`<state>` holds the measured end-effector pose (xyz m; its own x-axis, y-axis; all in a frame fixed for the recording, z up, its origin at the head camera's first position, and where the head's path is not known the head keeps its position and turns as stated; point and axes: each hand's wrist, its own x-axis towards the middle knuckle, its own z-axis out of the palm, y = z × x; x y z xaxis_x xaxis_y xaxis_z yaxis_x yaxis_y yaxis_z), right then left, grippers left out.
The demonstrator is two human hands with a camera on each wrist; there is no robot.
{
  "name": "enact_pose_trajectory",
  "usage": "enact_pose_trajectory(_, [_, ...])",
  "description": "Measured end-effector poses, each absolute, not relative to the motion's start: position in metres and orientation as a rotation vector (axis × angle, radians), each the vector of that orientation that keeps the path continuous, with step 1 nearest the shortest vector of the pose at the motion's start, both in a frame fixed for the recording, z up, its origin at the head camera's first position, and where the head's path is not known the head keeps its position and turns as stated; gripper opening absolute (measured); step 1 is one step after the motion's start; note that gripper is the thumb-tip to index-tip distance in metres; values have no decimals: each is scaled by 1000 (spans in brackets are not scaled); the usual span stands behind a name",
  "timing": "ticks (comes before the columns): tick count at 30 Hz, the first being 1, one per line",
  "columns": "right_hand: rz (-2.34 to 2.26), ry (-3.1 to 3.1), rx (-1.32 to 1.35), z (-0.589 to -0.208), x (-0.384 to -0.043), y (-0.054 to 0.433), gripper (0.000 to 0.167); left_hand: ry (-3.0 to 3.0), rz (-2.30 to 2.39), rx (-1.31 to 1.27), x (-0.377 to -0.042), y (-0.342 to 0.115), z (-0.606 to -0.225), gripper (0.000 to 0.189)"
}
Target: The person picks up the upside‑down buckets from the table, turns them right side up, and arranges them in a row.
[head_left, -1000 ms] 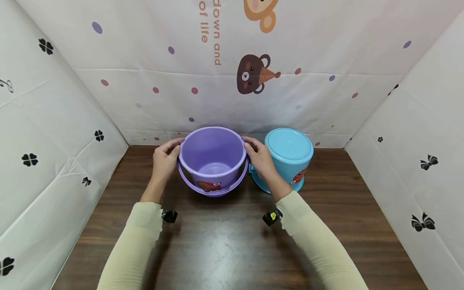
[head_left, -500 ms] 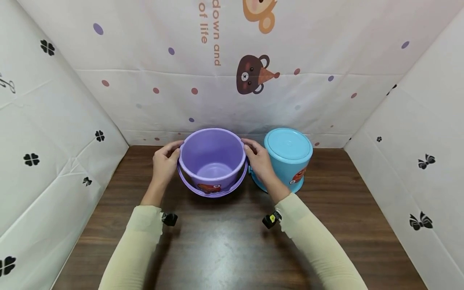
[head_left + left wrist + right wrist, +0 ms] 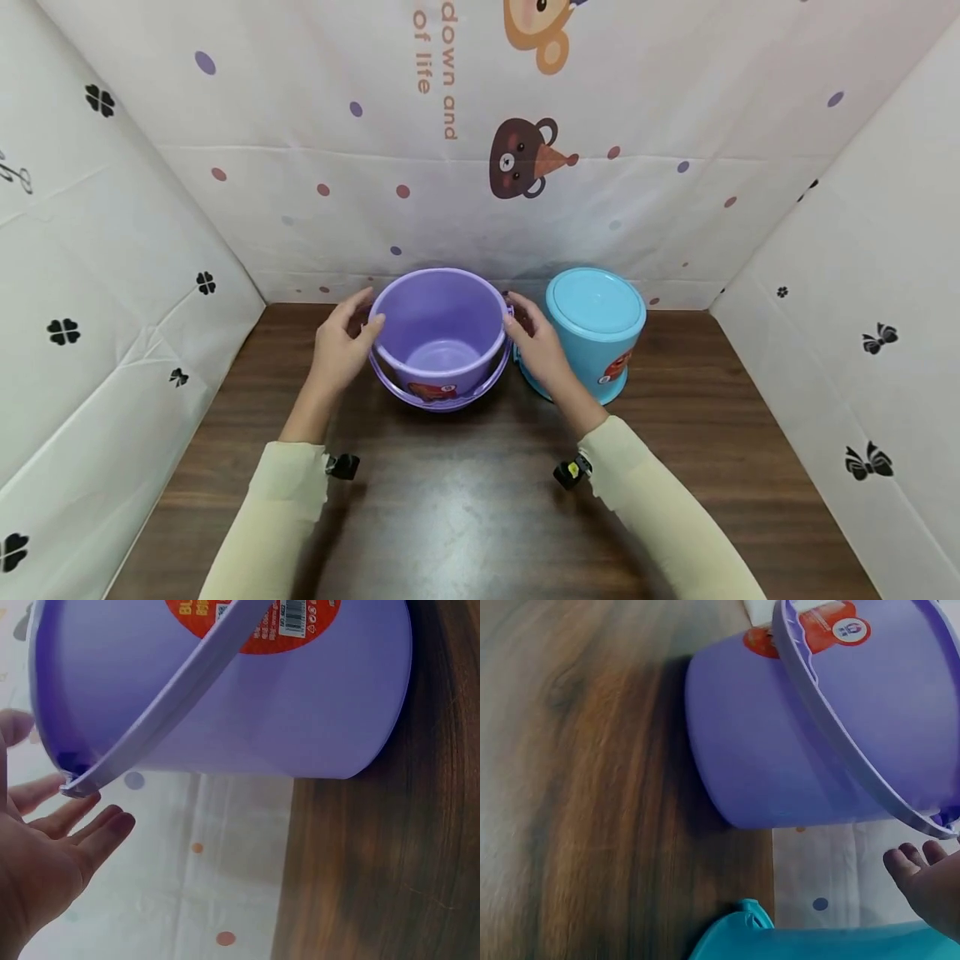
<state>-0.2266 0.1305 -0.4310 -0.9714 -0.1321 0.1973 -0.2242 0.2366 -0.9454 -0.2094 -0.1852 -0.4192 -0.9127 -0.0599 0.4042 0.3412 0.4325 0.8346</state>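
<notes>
A purple bucket (image 3: pixel 442 300) stands upright at the back of the table, mouth up, its handle (image 3: pixel 176 694) hanging down across the front. Red labels show on its side. My left hand (image 3: pixel 339 346) is at the bucket's left rim, thumb and fingers spread apart; in the left wrist view its fingers lie straight beside the handle's end. At the opposite rim is my right hand (image 3: pixel 538 346), with its fingers loosely extended and the thumb by the handle joint. Some of its fingers fall outside the right wrist view.
Just right of the right hand, a light blue bucket (image 3: pixel 597 302) stands bottom up, its wide rim on the table. Dark wood-grain table (image 3: pixel 450 500) extends toward me. Printed white sheets (image 3: pixel 315 225) enclose the back and both sides.
Both hands had gripped the purple bucket's rim; now their fingers have loosened, and the left hand has drawn slightly outward. The bucket has barely shifted.
</notes>
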Motion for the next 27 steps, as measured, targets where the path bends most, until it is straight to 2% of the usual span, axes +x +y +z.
enact_pose_trajectory(9, [1516, -2579, 565, -432, -206, 136, 83, -2504, -1314, -351, -186, -188, -419, 91])
enact_pose_trajectory(13, [1434, -2654, 578, -431, -202, 137, 92, -2531, -1362, -404, -183, -188, -419, 102])
enact_pose_trajectory(19, [1417, -2707, 518, -430, -201, 135, 95, -2526, -1412, -380, -180, -187, -419, 106])
enact_pose_trajectory(27, [1403, -2758, 442, -420, -200, 130, 99, -2545, -1337, -287, -176, -186, -415, 92])
